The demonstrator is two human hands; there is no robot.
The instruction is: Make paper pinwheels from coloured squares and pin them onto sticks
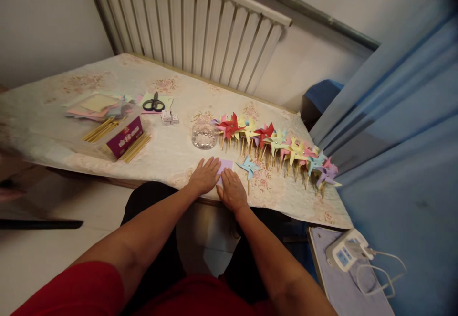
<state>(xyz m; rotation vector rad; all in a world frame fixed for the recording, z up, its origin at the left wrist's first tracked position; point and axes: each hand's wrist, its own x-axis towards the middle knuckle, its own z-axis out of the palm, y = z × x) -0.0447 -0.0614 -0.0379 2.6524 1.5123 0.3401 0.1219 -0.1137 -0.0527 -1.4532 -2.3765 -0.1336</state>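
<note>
Head view: locate purple sheet (225, 164) near front edge of counter (175, 149), between and partly beneath left hand (205, 176) and right hand (232, 189). Read grip as wide on both, laid flat, with nothing visibly pinched. Judge step in hand as probably flattening or creasing; unable to discern fold line. For next move, anchor one corner, free opposite edge, and avoid blue pinwheel (248, 166) beside right hand.

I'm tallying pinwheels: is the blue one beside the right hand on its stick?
On: the stick runs out from under the blue pinwheel.
</note>
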